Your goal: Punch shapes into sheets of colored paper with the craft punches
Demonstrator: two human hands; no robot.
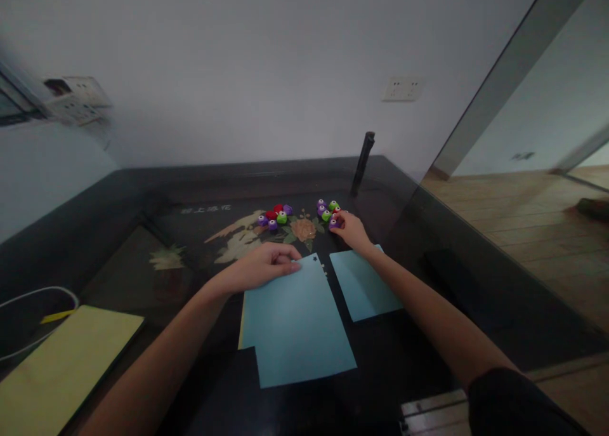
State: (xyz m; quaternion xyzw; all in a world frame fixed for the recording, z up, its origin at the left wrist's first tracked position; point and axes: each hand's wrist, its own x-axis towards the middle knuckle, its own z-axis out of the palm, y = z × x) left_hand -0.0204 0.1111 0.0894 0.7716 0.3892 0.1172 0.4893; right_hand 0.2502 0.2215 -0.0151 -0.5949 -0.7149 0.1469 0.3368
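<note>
My left hand [273, 263] is closed at the top edge of a light-blue sheet of paper [304, 328], gripping it. A small star-shaped hole shows near the sheet's top right corner, with tiny cut-outs beside its edge. Past the sheet, my right hand [352, 230] pinches a small purple craft punch [334, 223]. Other punches in purple, green and red stand close to those fingers, such as a green punch [333, 205]. Farther left lies a second cluster, with another green punch [282, 218] in it. Under my right forearm is a smaller blue sheet [364, 287].
The dark glossy table [157, 188] carries a flower picture. Yellow paper [71, 372] and a white cable [52, 289] lie at the left. A black upright post [363, 163] stands near the wall. A slatted pale object [435, 416] shows at the bottom right.
</note>
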